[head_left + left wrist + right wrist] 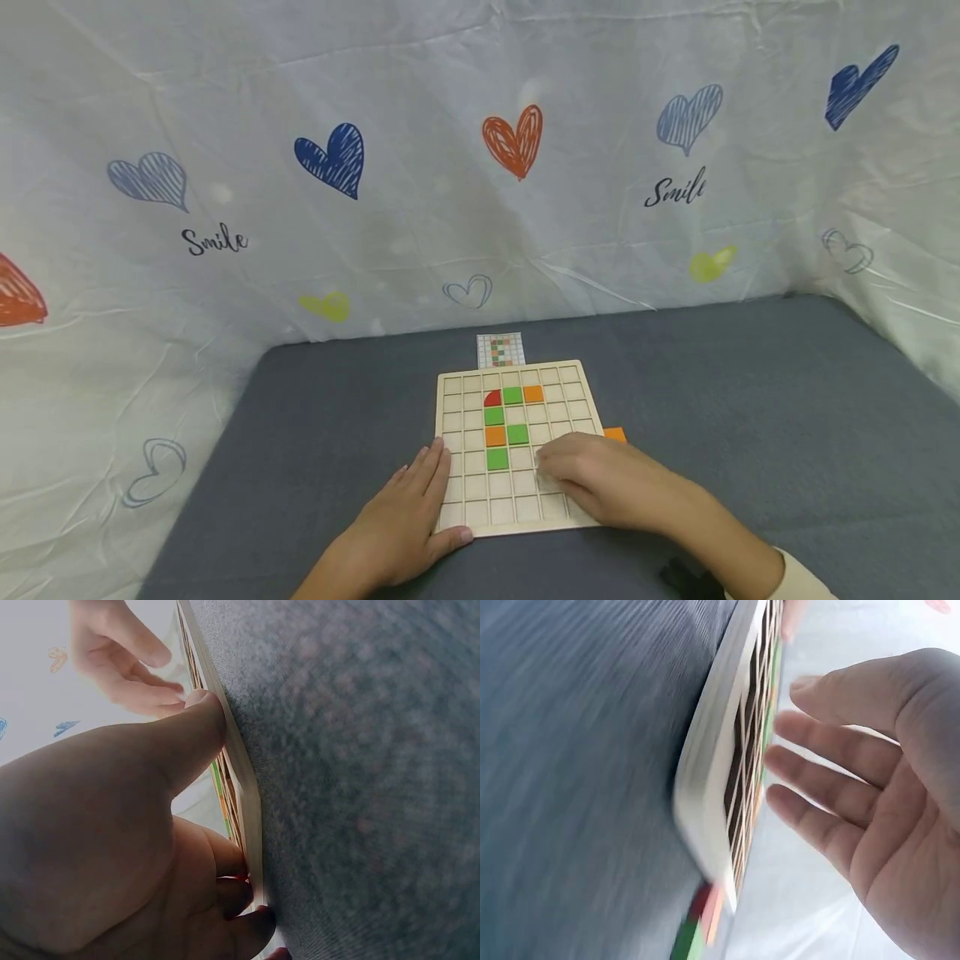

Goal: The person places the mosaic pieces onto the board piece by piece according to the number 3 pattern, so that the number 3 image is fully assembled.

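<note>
A pale wooden grid board (517, 529) lies on the table. On it are a red piece with one rounded corner (492, 398), several green square tiles, such as one (497, 458) lowest in the column, and two orange ones, one being the tile (533, 393) at the upper right. My left hand (397, 517) rests along the board's left edge, fingers straight and thumb at the near corner. Over the board's right part hovers my right hand (615, 479), its fingers loosely bent. In the right wrist view its thumb and fingers stand apart with nothing between them.
A small printed grid card (501, 350) with a coloured pattern lies behind the board. An orange piece (615, 434) shows beyond the right hand; green (688, 941) and red pieces lie beside the board. A dark object (686, 577) sits by the right forearm. A white curtain (420, 233) stands behind.
</note>
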Action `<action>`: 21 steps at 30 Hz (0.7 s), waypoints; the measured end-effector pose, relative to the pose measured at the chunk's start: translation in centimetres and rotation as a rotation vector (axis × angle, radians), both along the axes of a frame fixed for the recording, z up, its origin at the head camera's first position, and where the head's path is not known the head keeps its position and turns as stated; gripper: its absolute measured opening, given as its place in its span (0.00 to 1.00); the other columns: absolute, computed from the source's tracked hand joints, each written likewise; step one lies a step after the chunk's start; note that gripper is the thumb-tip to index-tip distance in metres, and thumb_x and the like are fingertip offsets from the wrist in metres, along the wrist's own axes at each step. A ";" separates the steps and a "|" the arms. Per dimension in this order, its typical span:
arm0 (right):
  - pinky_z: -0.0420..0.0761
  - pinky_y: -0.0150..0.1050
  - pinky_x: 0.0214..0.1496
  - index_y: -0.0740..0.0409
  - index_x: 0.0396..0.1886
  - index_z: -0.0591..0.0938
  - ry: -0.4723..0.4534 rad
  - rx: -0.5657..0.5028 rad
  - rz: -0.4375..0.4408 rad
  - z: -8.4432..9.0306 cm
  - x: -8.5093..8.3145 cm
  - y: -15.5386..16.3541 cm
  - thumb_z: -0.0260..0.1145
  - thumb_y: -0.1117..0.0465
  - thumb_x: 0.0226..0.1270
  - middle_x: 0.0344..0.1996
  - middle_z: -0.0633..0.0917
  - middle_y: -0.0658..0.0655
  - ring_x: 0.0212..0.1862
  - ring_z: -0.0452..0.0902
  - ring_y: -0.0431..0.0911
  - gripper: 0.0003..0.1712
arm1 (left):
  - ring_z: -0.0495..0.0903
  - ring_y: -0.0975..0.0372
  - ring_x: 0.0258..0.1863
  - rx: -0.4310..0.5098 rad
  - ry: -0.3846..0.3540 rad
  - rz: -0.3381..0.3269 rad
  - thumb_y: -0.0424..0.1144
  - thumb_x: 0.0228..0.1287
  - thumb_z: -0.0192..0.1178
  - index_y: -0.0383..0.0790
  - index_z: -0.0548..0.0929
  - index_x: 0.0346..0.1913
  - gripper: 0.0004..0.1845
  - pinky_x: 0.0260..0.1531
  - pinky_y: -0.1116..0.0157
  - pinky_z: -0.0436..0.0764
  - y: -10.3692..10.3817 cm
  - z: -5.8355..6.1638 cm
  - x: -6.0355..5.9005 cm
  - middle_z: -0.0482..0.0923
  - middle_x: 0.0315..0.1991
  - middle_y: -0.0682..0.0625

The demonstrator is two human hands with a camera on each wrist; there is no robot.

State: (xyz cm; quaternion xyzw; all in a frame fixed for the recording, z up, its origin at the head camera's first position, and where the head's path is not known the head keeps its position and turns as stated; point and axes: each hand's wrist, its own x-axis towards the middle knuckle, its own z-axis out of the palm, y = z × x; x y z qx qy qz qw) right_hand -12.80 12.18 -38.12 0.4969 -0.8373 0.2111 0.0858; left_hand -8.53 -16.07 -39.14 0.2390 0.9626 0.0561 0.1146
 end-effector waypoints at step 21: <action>0.63 0.30 0.23 0.44 0.18 0.75 -0.045 0.236 -0.438 -0.2 -0.3 6.8 0.75 0.55 0.41 0.20 0.67 0.40 0.25 0.59 0.37 0.13 | 0.43 0.51 0.68 0.001 0.005 -0.011 0.69 0.59 0.40 0.34 0.47 0.70 0.48 0.61 0.51 0.55 -0.1 0.0 0.1 0.39 0.70 0.42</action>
